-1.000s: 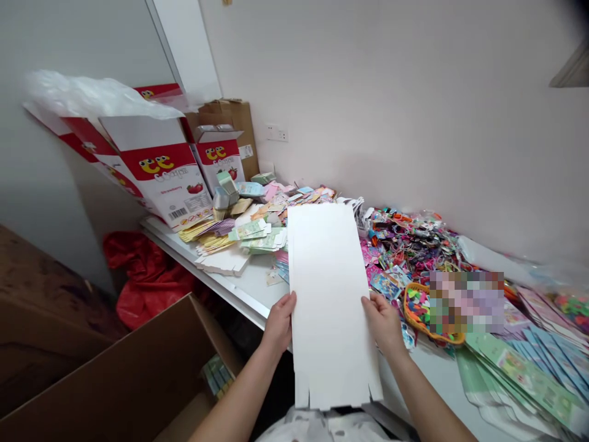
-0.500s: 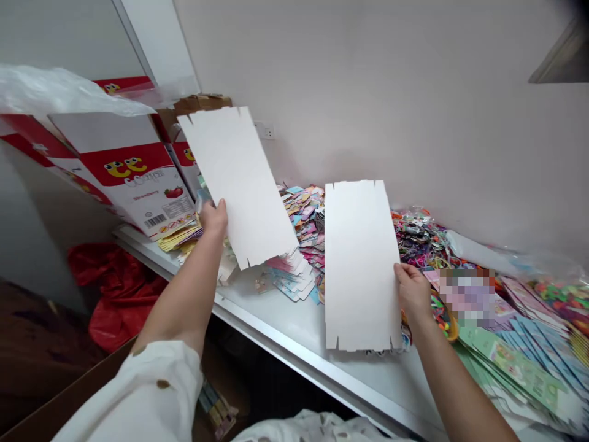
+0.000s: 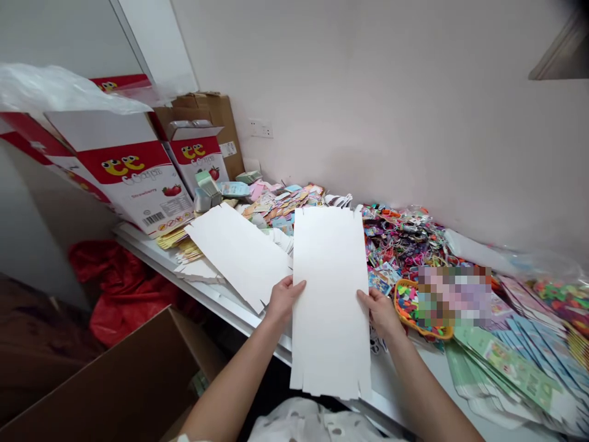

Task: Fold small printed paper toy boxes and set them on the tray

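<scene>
Between my two hands is a white flat cardboard sheet (image 3: 329,301) with small notches cut along its short ends. My left hand (image 3: 284,299) pinches its left edge, thumb on the face. My right hand (image 3: 380,310) grips the opposite edge in the same way. To the left, a second white notched sheet (image 3: 246,255) lies on top of piled printed cards. A yellow basket (image 3: 448,332) of small colourful pieces stands just beyond my right hand.
Red-and-white cartons (image 3: 133,178) stand at the table's left end. Heaps of small trinkets (image 3: 405,236) lie along the wall. Green printed card stacks (image 3: 510,362) spread on the right. An open brown box (image 3: 138,368) sits below the table edge.
My left hand has let go of the other sheet, now lying on the cards, and taken the left edge of the sheet my right hand holds. That sheet has moved lower and closer.
</scene>
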A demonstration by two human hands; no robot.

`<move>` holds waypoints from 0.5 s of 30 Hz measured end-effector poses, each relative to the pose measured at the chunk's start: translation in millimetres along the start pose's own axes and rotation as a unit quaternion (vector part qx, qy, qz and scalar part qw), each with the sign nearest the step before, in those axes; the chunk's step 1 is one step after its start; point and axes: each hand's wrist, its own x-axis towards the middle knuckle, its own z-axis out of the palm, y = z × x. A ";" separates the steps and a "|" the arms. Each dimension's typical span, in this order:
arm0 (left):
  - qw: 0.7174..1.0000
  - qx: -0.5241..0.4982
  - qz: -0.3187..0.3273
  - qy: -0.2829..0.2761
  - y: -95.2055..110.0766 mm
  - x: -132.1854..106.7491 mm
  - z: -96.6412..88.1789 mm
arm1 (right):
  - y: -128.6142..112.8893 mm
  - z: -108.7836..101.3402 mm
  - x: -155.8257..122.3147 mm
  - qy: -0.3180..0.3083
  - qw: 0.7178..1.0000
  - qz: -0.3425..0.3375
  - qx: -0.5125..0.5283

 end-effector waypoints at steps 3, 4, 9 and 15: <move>0.999 -0.010 0.003 0.042 1.1 -0.3 -9.1 | 0.1 0.4 1.3 0.014 1.000 -0.015 -0.004; 0.998 -0.016 0.014 0.053 4.4 2.3 -12.4 | -1.8 -2.4 3.9 0.036 0.999 -0.029 -0.012; 0.971 0.025 0.130 0.198 78.3 46.4 -40.2 | -30.8 -37.2 19.2 0.145 0.982 -0.117 0.016; 0.870 0.173 0.172 0.428 154.5 84.5 -112.4 | -51.7 -55.8 12.0 0.177 0.971 -0.155 0.032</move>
